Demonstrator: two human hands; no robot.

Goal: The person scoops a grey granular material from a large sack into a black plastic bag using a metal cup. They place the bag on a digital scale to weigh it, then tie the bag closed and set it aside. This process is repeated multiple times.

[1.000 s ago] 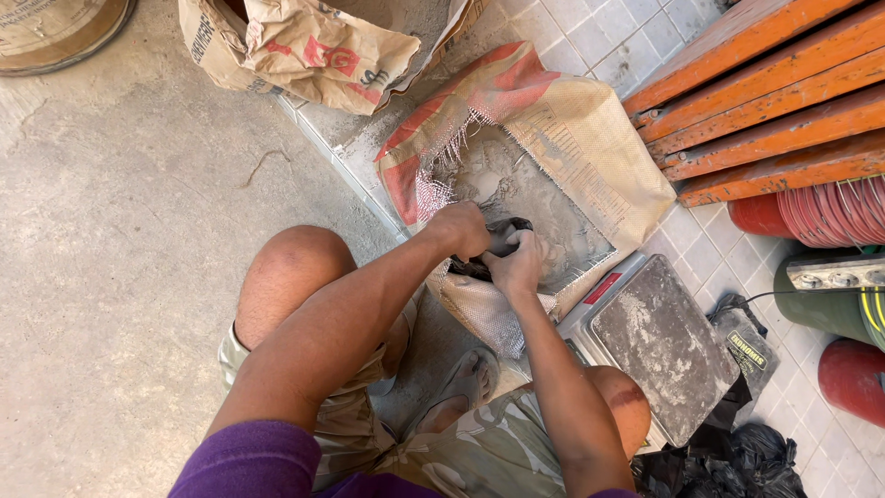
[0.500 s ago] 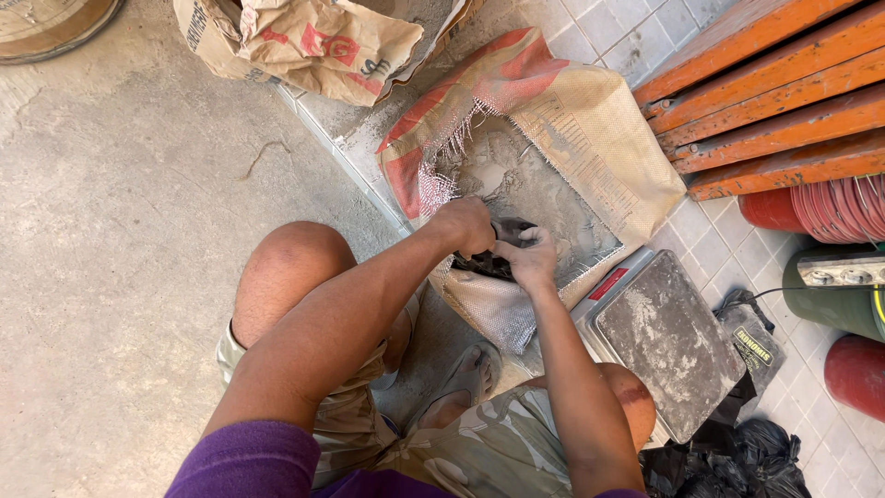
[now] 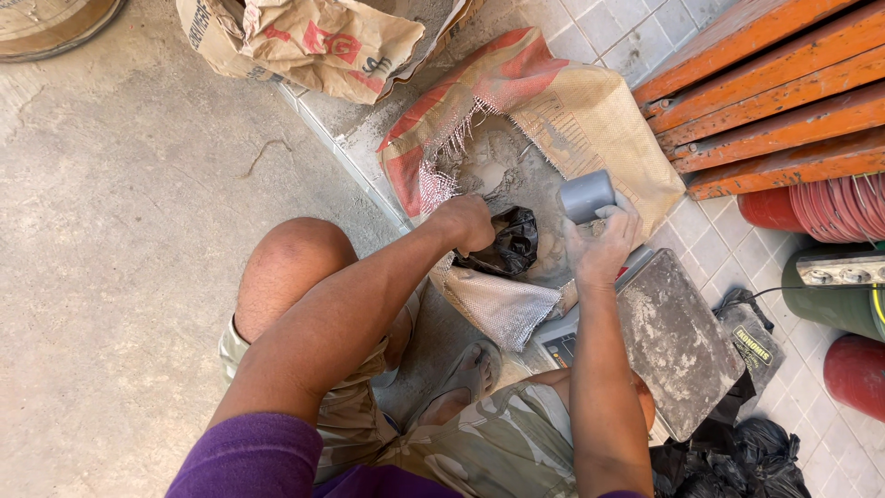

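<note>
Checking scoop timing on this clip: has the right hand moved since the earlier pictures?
Yes. The right hand, holding a grey cup, has lifted away from the black bag toward the orange planks.

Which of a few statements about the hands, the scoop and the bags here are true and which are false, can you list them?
1. The right hand holds a grey cup-shaped scoop. True.
2. The left hand grips a black plastic bag. True.
3. The scoop is resting on the dusty scale platform. False: it is held up over the open woven sack.
4. The woven sack is tied shut. False: it lies open, with grey powder showing.
</note>
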